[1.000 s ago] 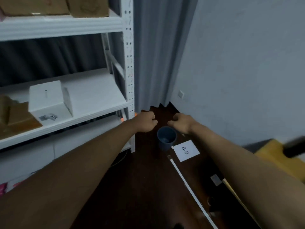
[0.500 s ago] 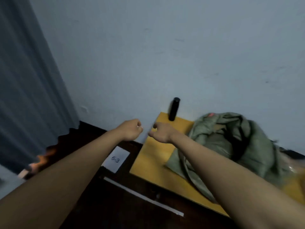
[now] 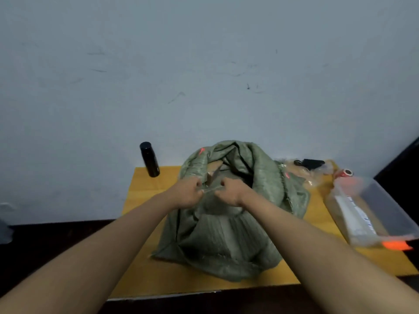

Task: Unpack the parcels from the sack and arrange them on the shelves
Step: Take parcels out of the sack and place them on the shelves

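Note:
A green woven sack point(image 3: 226, 234) stands slumped on the yellow table point(image 3: 145, 275), its mouth open toward the wall. Inside the mouth, the corner of a brown parcel point(image 3: 213, 172) shows; the rest of the contents is hidden. My left hand point(image 3: 187, 193) and my right hand point(image 3: 230, 192) are curled side by side at the near rim of the sack's mouth. A short stretch of the rim runs taut between them, so both seem to grip it.
A black bottle point(image 3: 150, 159) stands at the table's back left by the wall. On the right lies a clear plastic bin point(image 3: 385, 207) holding a long wrapped parcel point(image 3: 353, 216). Behind it are a crinkled bag with a black cable point(image 3: 308, 164) and a tape roll point(image 3: 347, 172). Dark floor surrounds the table.
My view has swung right from the shelves to the table. Both fists, empty in the air before, have come down onto the sack's near rim.

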